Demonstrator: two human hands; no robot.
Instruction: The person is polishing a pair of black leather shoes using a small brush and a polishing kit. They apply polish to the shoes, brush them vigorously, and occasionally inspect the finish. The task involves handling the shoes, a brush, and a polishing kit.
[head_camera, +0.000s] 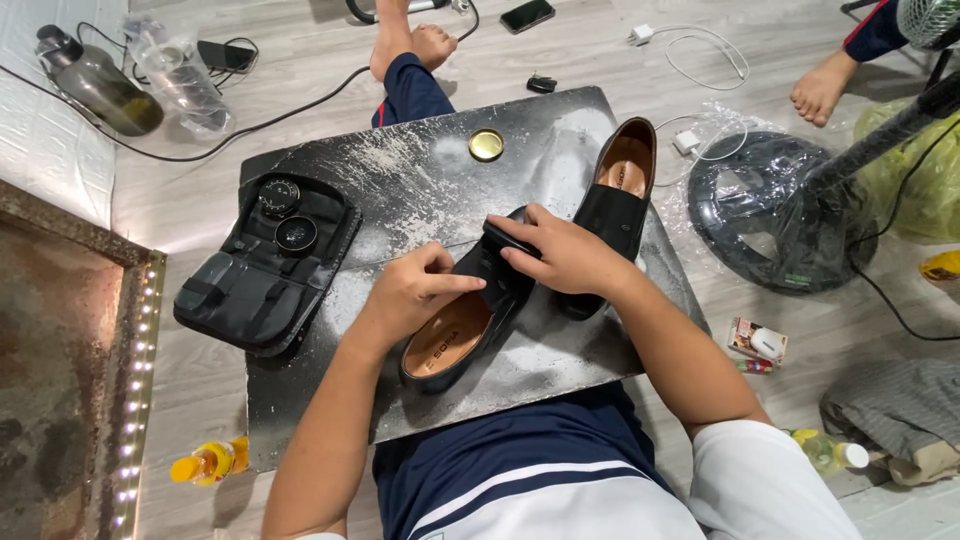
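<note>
Black leather marks the shoe (465, 325) gripped between both hands on the dusty dark worktop (420, 180) across the person's lap. The left hand (410, 290) clasps the shoe's side, forefinger stretched over its upper. The right hand (560, 255) is closed around a small black brush (505, 240), pressed to the shoe's toe end. Just beyond the right hand stands a second shoe (620, 195), its tan lining showing. Left of the left hand lies an open black kit case (255, 270) with two round tins (287, 215). Beyond both hands, a brass lid (486, 145) rests near the worktop's far edge.
</note>
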